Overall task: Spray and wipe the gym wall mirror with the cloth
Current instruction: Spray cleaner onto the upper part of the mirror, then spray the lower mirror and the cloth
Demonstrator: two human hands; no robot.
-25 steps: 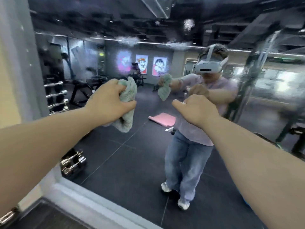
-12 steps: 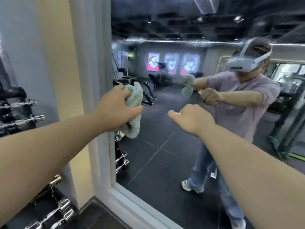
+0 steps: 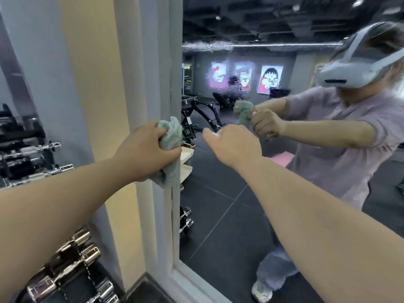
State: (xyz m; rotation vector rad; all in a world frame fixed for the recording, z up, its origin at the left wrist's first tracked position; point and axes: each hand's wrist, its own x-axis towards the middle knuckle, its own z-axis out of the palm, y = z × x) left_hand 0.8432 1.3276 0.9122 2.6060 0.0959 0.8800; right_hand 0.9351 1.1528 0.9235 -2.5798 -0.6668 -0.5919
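Cloth [image 3: 172, 142] moved to mirror [image 3: 218, 217] edge, left fingers [image 3: 160, 133] gripping, right fingers [image 3: 220, 136] maybe gripping sprayer [image 3: 215, 134]

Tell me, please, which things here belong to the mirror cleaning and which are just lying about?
Job:
- mirror, wet with spray
- cloth, gripped by the left hand
- right hand, curled; contents hidden

Lying about:
- dumbbells
- reflected posters
- reflected pink mat
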